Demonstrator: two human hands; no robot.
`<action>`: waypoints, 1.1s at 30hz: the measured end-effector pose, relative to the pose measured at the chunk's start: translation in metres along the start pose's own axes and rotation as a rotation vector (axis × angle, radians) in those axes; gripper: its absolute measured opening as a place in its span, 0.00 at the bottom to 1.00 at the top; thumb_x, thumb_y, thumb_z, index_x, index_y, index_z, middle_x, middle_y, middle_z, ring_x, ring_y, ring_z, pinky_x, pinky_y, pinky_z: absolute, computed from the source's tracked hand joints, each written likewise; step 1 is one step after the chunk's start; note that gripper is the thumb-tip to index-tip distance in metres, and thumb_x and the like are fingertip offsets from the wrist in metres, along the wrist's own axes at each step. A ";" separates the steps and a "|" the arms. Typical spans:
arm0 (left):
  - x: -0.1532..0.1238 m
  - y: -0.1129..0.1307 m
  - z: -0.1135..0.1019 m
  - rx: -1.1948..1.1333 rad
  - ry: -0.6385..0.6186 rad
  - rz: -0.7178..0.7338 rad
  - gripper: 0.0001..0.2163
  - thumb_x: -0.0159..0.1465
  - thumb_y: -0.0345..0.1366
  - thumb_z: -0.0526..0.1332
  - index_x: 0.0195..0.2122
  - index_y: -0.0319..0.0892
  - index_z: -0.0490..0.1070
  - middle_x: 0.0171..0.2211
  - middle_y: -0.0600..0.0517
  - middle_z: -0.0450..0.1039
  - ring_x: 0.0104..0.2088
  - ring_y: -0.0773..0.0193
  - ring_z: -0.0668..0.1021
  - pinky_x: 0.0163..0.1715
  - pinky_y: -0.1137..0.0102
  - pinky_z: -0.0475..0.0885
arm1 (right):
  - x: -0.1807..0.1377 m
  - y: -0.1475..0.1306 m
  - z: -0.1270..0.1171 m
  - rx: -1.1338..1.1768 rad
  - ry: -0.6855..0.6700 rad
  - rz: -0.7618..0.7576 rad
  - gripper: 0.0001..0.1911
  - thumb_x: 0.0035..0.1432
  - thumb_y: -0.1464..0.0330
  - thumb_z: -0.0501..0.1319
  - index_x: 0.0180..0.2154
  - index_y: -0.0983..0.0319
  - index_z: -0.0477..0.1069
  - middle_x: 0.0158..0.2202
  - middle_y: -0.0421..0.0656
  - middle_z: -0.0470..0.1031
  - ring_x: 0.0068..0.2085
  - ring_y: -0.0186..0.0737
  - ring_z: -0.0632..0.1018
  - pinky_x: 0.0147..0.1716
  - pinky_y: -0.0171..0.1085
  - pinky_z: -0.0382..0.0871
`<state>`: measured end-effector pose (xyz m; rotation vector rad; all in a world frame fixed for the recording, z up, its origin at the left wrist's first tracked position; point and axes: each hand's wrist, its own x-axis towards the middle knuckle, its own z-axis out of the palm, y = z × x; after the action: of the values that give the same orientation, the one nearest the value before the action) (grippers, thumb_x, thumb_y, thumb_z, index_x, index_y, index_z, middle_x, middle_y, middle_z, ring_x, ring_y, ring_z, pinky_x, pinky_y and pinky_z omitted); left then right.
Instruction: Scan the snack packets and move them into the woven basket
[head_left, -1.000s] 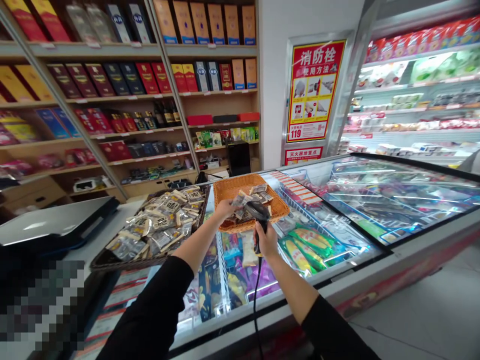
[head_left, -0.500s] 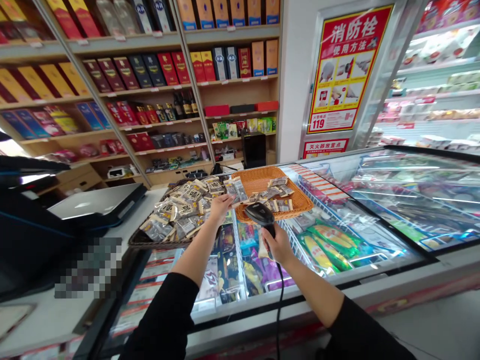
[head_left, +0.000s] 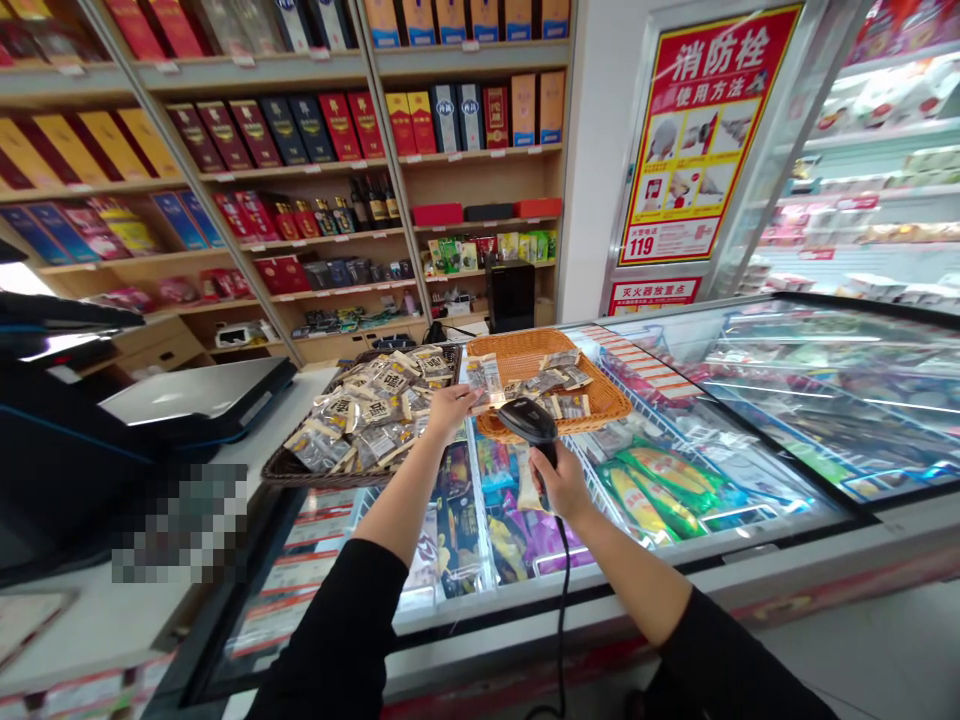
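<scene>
Between the two baskets, my left hand (head_left: 452, 412) pinches a small snack packet (head_left: 484, 376) by its lower edge. Wrapped round the handle of a black barcode scanner (head_left: 529, 420) is my right hand (head_left: 562, 482); the scanner's head points up and left toward the packet, and its cable hangs down. A dark woven basket (head_left: 279, 474) on the left is heaped with similar packets (head_left: 375, 408). To the right, an orange wicker basket (head_left: 517, 347) holds several more packets (head_left: 553, 378). Both baskets rest on the glass top of a freezer.
The chest freezer (head_left: 739, 545) runs along the front, with bagged goods under its glass. At the left stand a scale-like device (head_left: 199, 392) and a counter (head_left: 161, 610). Behind are shelves of boxes (head_left: 277, 135) and a red fire-hydrant poster (head_left: 705, 130).
My left hand and its packet have shifted slightly right, closer to the scanner head. The scanner has moved a little to the right in view. Both hands keep their hold.
</scene>
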<state>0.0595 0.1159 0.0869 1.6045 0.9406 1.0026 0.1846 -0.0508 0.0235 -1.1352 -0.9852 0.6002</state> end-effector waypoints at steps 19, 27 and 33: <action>-0.027 0.018 -0.017 1.047 0.629 0.175 0.19 0.58 0.24 0.55 0.43 0.49 0.79 0.52 0.46 0.72 0.58 0.48 0.67 0.63 0.45 0.48 | 0.012 0.015 -0.009 0.108 0.004 0.042 0.20 0.57 0.50 0.60 0.29 0.59 0.62 0.16 0.33 0.66 0.13 0.31 0.66 0.12 0.30 0.60; -0.005 0.023 0.020 1.027 0.015 0.332 0.17 0.62 0.30 0.53 0.47 0.46 0.78 0.45 0.47 0.78 0.46 0.59 0.77 0.48 0.68 0.70 | 0.032 0.015 -0.026 0.098 0.208 0.020 0.21 0.55 0.47 0.60 0.28 0.58 0.63 0.15 0.33 0.66 0.12 0.33 0.66 0.10 0.32 0.60; 0.022 0.018 0.074 1.300 -0.192 -0.081 0.18 0.57 0.48 0.64 0.36 0.37 0.79 0.41 0.34 0.78 0.47 0.42 0.77 0.48 0.56 0.67 | 0.034 0.022 -0.024 0.073 0.196 0.058 0.22 0.54 0.46 0.59 0.28 0.58 0.62 0.15 0.33 0.65 0.12 0.34 0.67 0.10 0.33 0.60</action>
<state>0.1378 0.1077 0.0952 2.5806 1.6460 0.0466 0.2235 -0.0270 0.0119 -1.1378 -0.7586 0.5553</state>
